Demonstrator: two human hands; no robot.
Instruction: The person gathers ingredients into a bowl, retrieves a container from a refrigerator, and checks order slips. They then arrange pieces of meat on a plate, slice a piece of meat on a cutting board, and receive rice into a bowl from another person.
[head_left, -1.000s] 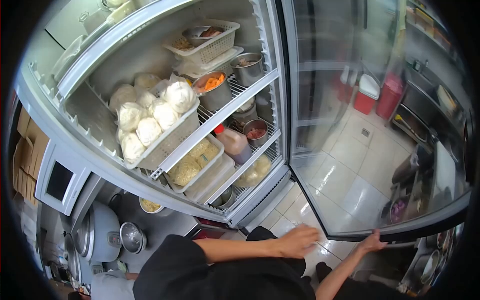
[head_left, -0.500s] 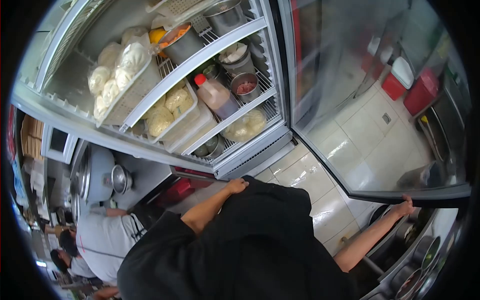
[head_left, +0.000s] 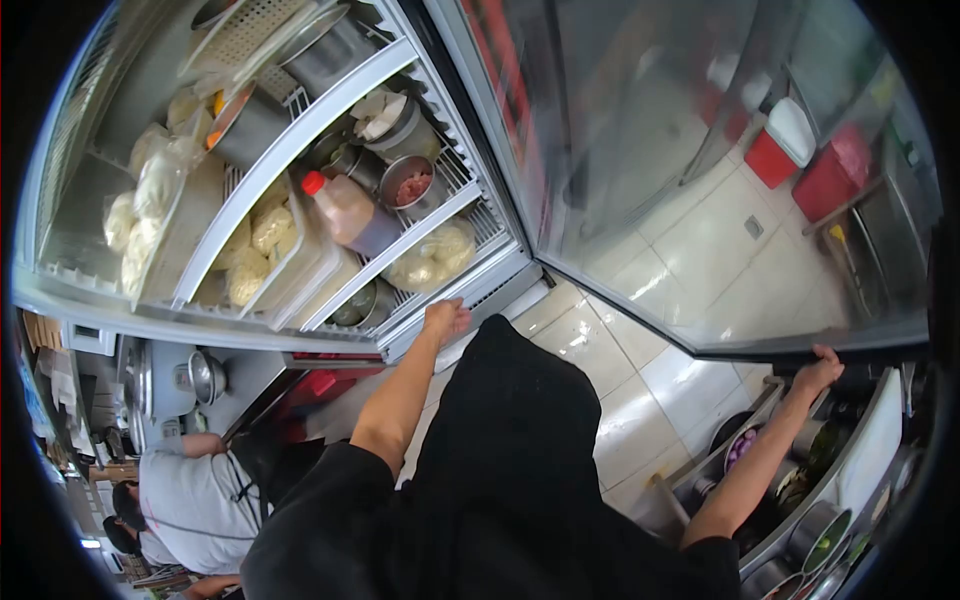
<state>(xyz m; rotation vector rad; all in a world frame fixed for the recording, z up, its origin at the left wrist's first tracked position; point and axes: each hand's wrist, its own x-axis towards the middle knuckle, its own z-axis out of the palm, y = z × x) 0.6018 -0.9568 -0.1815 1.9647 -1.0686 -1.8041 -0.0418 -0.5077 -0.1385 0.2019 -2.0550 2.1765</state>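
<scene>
My right hand [head_left: 822, 372] grips the outer edge of the glass refrigerator door [head_left: 640, 180], which stands swung wide. In front of the lower shelves is my left hand [head_left: 447, 318], empty, its fingers loosely bent and a little apart. Closest to it inside the refrigerator is a bag of pale yellow, round pieces [head_left: 435, 255]. Behind that stand a bottle with a red cap and brown liquid [head_left: 350, 212] and a metal pot of pinkish meat [head_left: 412, 188]. Bagged yellow food [head_left: 272, 232] fills a bin beside the bottle. White bagged pieces [head_left: 150, 205] sit higher up on the left.
A co-worker in a grey shirt [head_left: 195, 490] bends at a counter on the left. Below my right arm is an open drawer with a bowl of purple pieces [head_left: 742, 447] and metal pots [head_left: 820, 530]. Red bins [head_left: 832, 175] show through the door glass. Pale tiles [head_left: 600, 345] cover the floor.
My left hand has left the dark cloth at my body and reached forward to the lower refrigerator. My right hand stays on the door edge. The view has shifted, showing more of the drawer.
</scene>
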